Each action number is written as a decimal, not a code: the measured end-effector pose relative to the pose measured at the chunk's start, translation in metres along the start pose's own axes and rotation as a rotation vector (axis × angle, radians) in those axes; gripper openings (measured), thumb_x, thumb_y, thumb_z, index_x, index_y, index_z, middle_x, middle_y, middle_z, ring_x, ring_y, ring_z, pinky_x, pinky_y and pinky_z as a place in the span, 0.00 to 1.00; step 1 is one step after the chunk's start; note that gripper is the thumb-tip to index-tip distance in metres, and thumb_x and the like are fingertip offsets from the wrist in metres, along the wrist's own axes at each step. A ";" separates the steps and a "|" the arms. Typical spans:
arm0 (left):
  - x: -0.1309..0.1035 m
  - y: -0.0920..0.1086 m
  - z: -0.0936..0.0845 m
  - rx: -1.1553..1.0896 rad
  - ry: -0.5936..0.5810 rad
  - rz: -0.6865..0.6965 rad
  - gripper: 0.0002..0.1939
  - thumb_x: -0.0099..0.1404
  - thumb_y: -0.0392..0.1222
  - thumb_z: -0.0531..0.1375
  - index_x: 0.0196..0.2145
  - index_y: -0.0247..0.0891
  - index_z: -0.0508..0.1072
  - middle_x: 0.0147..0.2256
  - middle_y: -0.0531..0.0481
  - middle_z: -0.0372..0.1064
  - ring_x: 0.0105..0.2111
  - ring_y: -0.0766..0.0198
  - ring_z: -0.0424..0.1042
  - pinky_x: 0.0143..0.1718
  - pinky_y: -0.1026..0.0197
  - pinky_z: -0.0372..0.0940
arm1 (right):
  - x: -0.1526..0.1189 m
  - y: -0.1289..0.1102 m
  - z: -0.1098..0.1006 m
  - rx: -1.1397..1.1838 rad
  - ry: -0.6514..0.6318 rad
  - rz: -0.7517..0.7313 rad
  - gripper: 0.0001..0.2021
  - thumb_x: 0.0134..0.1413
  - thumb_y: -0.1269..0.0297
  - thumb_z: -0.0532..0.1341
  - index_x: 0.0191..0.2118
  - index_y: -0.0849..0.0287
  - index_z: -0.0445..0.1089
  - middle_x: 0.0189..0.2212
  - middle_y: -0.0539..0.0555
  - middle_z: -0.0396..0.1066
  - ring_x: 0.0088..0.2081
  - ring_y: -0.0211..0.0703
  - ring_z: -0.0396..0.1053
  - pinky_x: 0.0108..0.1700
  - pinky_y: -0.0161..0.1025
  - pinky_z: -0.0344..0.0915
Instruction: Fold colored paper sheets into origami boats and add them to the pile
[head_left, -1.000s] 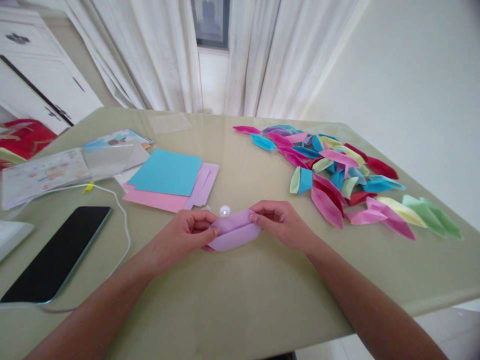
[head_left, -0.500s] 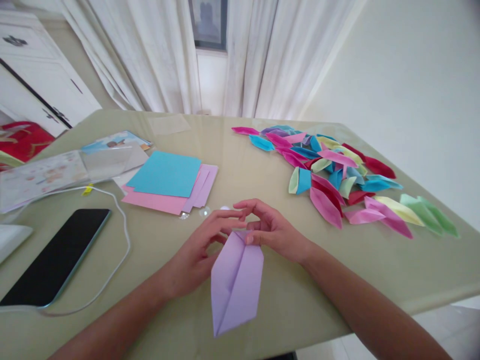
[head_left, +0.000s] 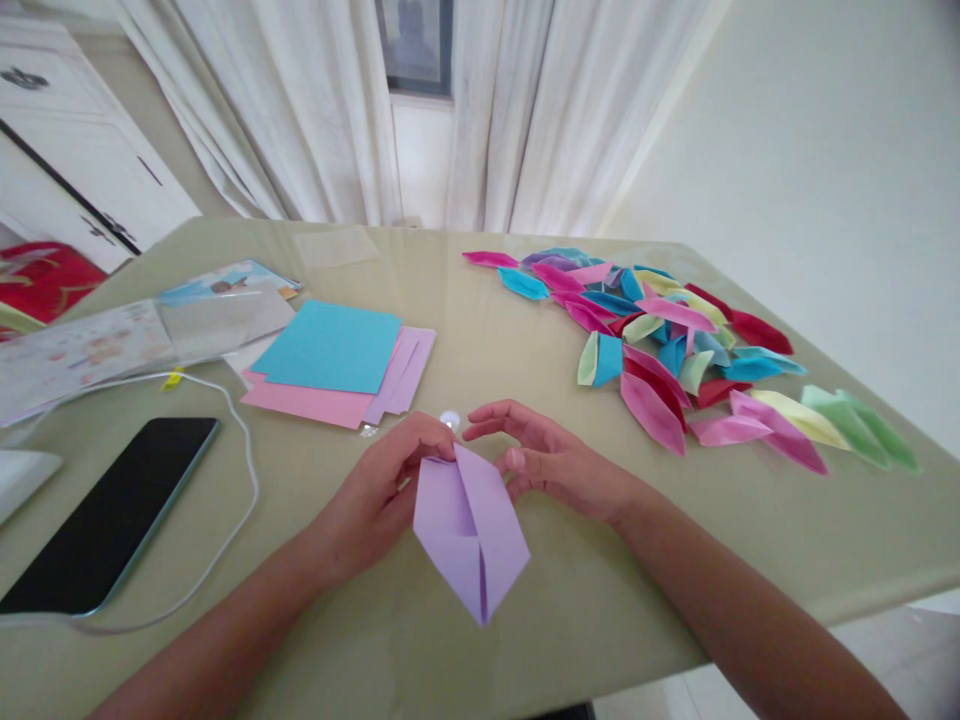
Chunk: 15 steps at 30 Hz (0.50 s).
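A folded lilac paper (head_left: 471,530) is held above the near side of the table, its pointed end toward me and a slit running down its middle. My left hand (head_left: 386,490) pinches its far left edge; some of those fingertips are hidden behind the paper. Close by the paper's right edge is my right hand (head_left: 551,460), its fingers apart and curved. Whether a right fingertip touches the paper I cannot tell.
Blue, pink and lilac sheets (head_left: 330,350) lie stacked at left, near a phone (head_left: 120,510) and a white cable (head_left: 255,470). Folded coloured paper pieces (head_left: 675,340) are heaped at right. A plastic sleeve (head_left: 210,325) lies far left.
The lilac paper has turned, so its point now faces me more centrally and its slit shows. My left hand has closed on its far edge; my right hand has let go of the top.
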<state>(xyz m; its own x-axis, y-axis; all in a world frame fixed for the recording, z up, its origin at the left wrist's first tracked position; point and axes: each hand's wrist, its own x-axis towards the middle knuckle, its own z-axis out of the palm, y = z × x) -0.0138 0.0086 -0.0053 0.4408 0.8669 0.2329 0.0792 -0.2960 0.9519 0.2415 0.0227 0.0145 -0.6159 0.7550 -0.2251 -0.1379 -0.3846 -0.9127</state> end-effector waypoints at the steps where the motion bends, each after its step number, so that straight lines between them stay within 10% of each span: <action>1: 0.001 0.000 -0.001 0.010 0.009 0.014 0.04 0.73 0.37 0.59 0.44 0.43 0.72 0.46 0.45 0.72 0.44 0.59 0.74 0.42 0.61 0.69 | -0.001 -0.001 0.001 0.009 -0.010 0.010 0.26 0.59 0.51 0.73 0.60 0.50 0.70 0.62 0.57 0.67 0.44 0.40 0.74 0.39 0.34 0.74; 7: 0.005 0.002 -0.007 0.141 0.063 0.058 0.03 0.73 0.36 0.63 0.41 0.44 0.76 0.42 0.49 0.68 0.40 0.64 0.72 0.40 0.64 0.68 | 0.000 -0.004 0.003 -0.023 0.081 -0.004 0.24 0.55 0.58 0.76 0.55 0.51 0.72 0.59 0.54 0.72 0.50 0.42 0.73 0.45 0.34 0.71; 15: 0.000 0.001 -0.010 0.203 0.110 0.049 0.05 0.72 0.38 0.65 0.45 0.44 0.79 0.47 0.47 0.81 0.49 0.60 0.80 0.52 0.60 0.74 | 0.003 -0.003 -0.004 -0.023 0.109 0.110 0.20 0.51 0.58 0.77 0.48 0.55 0.77 0.42 0.51 0.79 0.33 0.38 0.75 0.31 0.33 0.68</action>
<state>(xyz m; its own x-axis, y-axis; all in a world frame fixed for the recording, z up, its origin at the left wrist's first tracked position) -0.0225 0.0119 -0.0022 0.3491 0.8847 0.3089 0.2434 -0.4040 0.8818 0.2428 0.0288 0.0155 -0.5384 0.7628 -0.3582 -0.0561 -0.4566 -0.8879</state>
